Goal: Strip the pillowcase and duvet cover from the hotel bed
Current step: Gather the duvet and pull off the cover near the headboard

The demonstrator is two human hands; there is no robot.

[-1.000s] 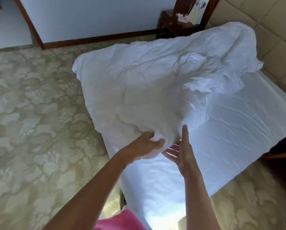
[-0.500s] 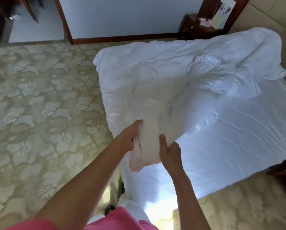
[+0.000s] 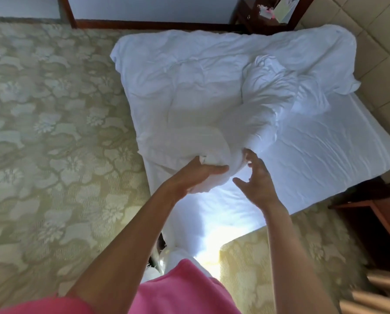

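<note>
A crumpled white duvet in its cover [image 3: 203, 87] lies heaped across the far and left part of the bed [image 3: 325, 159], which has a white sheet. My left hand [image 3: 196, 175] is closed around the duvet cover's near corner, a bunched fold at the bed's near left edge. Just to its right, my right hand [image 3: 257, 182] hovers with fingers spread, holding nothing, its fingertips close to the cloth. No pillow shows.
Patterned green-beige carpet [image 3: 49, 143] covers the floor left and right of the bed. A dark wooden nightstand [image 3: 264, 17] with small items stands at the far wall. A wooden piece of furniture [image 3: 379, 223] sits at the right. Padded wall panels [image 3: 382, 64] run along the bed's right side.
My right hand has let go of the cloth and opened. My left hand keeps its hold on the cover's corner. The view has shifted left and tilted down.
</note>
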